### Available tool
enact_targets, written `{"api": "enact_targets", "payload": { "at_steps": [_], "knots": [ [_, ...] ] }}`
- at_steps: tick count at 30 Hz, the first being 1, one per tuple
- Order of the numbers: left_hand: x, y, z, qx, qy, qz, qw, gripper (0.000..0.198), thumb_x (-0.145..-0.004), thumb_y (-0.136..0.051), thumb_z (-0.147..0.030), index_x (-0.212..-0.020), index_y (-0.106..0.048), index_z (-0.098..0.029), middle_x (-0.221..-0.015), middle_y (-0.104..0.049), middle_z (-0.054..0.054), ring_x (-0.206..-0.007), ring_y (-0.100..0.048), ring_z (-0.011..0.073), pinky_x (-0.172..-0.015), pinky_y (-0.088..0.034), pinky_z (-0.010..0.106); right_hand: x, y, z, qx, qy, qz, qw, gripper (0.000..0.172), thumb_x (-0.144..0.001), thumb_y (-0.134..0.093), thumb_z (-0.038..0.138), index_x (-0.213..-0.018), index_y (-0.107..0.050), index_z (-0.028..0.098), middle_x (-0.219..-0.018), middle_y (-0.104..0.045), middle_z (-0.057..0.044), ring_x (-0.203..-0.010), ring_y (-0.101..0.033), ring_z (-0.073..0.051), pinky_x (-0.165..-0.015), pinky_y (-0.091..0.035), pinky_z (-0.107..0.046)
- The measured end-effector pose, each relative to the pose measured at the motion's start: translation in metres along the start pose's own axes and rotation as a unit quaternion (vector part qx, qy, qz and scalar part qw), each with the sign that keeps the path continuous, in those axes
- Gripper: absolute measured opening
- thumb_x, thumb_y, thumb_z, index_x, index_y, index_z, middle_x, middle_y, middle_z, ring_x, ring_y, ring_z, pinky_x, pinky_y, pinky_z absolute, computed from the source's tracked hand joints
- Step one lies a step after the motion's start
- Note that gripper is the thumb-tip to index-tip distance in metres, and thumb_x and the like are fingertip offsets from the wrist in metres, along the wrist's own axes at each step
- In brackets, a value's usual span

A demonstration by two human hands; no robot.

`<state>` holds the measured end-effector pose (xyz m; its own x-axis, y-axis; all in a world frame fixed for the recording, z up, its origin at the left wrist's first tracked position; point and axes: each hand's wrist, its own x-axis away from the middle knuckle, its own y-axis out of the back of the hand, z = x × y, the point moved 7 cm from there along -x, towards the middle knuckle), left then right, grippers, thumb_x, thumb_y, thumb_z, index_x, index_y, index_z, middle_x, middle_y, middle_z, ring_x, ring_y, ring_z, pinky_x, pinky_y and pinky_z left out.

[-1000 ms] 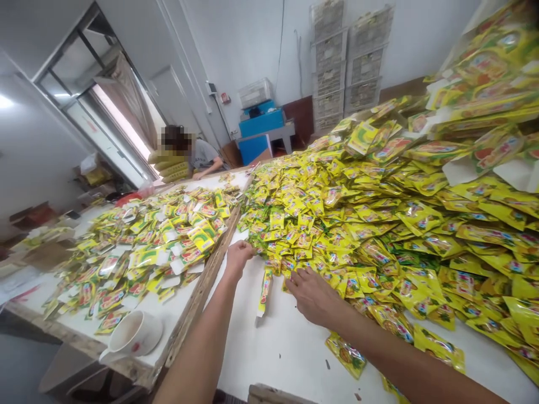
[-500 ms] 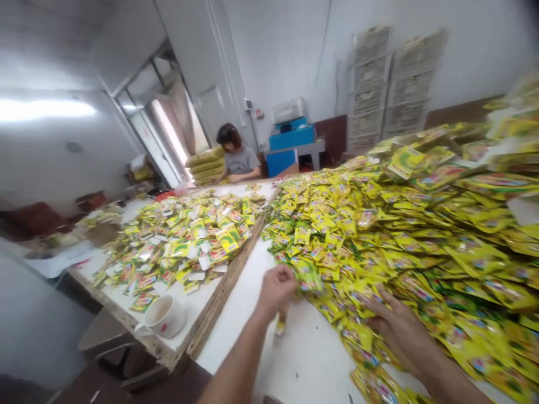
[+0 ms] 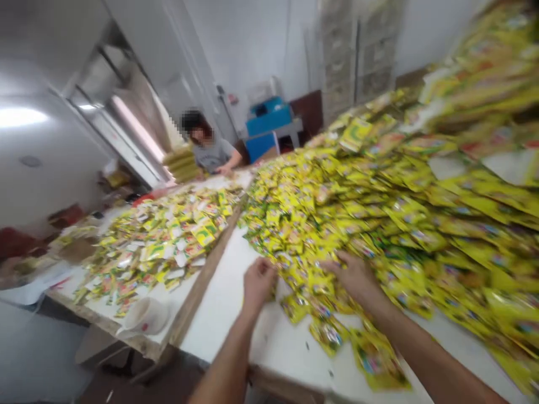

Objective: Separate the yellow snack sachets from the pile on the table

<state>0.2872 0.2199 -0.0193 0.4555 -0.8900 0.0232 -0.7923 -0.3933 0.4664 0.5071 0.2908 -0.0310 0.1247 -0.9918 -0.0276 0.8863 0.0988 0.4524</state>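
A large heap of yellow packets covers much of the white table. At the heap's near left edge, my left hand has its fingers pinched together, and what lies between them is too blurred to tell. My right hand is farther right, over the packets, its fingers apart and reaching left onto the heap. A few loose packets lie on the white surface below my right hand.
Wooden strips edge the tables. On the left table are a pile of small packets and a white cup near the corner. Behind it sits a person. A blue box stands at the back.
The view has shifted, and things sit farther left in it. My right hand has come closer to my left. The green packet blurred by my left fingers earlier is no longer distinguishable there.
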Motion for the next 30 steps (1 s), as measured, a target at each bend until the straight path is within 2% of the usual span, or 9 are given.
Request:
{"api": "enact_targets", "payload": {
  "at_steps": [2,5,11,13,17,19,21,25,30],
  "knots": [
    [0.006,0.019,-0.001,-0.093,-0.002,-0.037,0.995,0.021,-0.072,-0.055,-0.042,-0.068,-0.053,-0.022,-0.06,-0.059,-0.002,-0.058,-0.057,0.0154,-0.057,-0.039,0.025,-0.003,0.011,0.006,-0.011,0.006,-0.008,1.0,0.037,-0.066,-0.056,0.054,-0.069,-0.058,0.017,-0.071,-0.062,-0.004,-0.071,-0.056,-0.022,-0.064,-0.044,-0.031],
    [0.024,0.022,-0.003,-0.251,-0.012,-0.023,0.968,0.031,-0.077,-0.05,-0.052,-0.069,-0.054,-0.022,-0.059,-0.059,-0.001,-0.057,-0.056,0.0161,-0.056,-0.037,0.026,0.0,0.018,0.013,-0.006,0.016,-0.021,1.0,0.035,-0.067,-0.059,0.052,-0.063,-0.054,0.017,-0.062,-0.052,0.0,-0.064,-0.048,-0.016,-0.059,-0.037,-0.026],
    [0.049,-0.03,-0.015,-0.491,-0.123,0.076,0.859,0.027,-0.075,-0.06,-0.044,-0.081,-0.06,-0.018,-0.093,-0.061,0.011,-0.092,-0.055,0.0258,-0.076,-0.04,0.033,0.012,0.005,0.021,0.015,0.047,0.0,0.999,0.03,-0.071,-0.058,0.046,-0.062,-0.048,0.019,-0.054,-0.039,0.004,-0.056,-0.035,-0.011,-0.053,-0.027,-0.023],
    [0.047,-0.039,-0.013,-0.502,-0.131,0.093,0.85,0.023,-0.074,-0.062,-0.039,-0.08,-0.059,-0.017,-0.093,-0.06,0.012,-0.095,-0.054,0.0276,-0.079,-0.039,0.035,0.013,0.001,0.022,0.025,0.063,0.014,0.998,0.031,-0.072,-0.057,0.045,-0.06,-0.043,0.02,-0.053,-0.035,0.005,-0.054,-0.03,-0.01,-0.052,-0.024,-0.023],
    [0.037,-0.028,-0.002,-0.373,-0.075,0.058,0.923,0.015,-0.074,-0.061,-0.031,-0.078,-0.053,-0.02,-0.077,-0.062,0.005,-0.079,-0.057,0.0225,-0.068,-0.04,0.031,0.012,-0.002,0.019,-0.002,0.069,0.024,0.997,0.035,-0.071,-0.058,0.047,-0.058,-0.041,0.02,-0.054,-0.034,0.006,-0.054,-0.03,-0.01,-0.052,-0.024,-0.023],
    [0.034,-0.02,0.006,-0.223,-0.021,0.05,0.973,0.017,-0.072,-0.062,-0.031,-0.079,-0.051,-0.022,-0.067,-0.06,-0.001,-0.066,-0.057,0.0174,-0.06,-0.039,0.026,0.012,-0.007,0.017,-0.064,0.063,0.043,0.995,0.034,-0.069,-0.06,0.049,-0.061,-0.045,0.019,-0.055,-0.039,0.006,-0.055,-0.035,-0.01,-0.053,-0.028,-0.023],
    [0.034,-0.019,0.013,-0.047,0.026,0.064,0.996,0.025,-0.066,-0.066,-0.035,-0.08,-0.05,-0.022,-0.062,-0.06,-0.005,-0.059,-0.056,0.0143,-0.056,-0.039,0.024,0.014,-0.016,0.017,-0.14,0.053,0.08,0.986,0.034,-0.069,-0.06,0.05,-0.066,-0.05,0.018,-0.057,-0.047,0.004,-0.058,-0.042,-0.011,-0.055,-0.034,-0.023],
    [0.037,-0.027,0.013,0.212,0.087,0.095,0.969,0.039,-0.053,-0.076,-0.037,-0.081,-0.054,-0.019,-0.065,-0.062,-0.003,-0.058,-0.056,0.0119,-0.056,-0.041,0.023,0.024,-0.035,0.021,-0.227,0.026,0.155,0.961,0.031,-0.067,-0.064,0.046,-0.073,-0.055,0.017,-0.063,-0.057,0.003,-0.061,-0.051,-0.013,-0.057,-0.042,-0.025],
    [0.041,-0.03,0.009,0.292,0.102,0.098,0.946,0.034,-0.057,-0.072,-0.046,-0.067,-0.059,-0.016,-0.059,-0.057,-0.002,-0.052,-0.049,0.0087,-0.05,-0.039,0.021,0.033,-0.046,0.027,-0.3,-0.005,0.192,0.934,0.031,-0.064,-0.068,0.043,-0.077,-0.056,0.017,-0.071,-0.062,0.001,-0.068,-0.057,-0.016,-0.065,-0.047,-0.029]
  ]
}}
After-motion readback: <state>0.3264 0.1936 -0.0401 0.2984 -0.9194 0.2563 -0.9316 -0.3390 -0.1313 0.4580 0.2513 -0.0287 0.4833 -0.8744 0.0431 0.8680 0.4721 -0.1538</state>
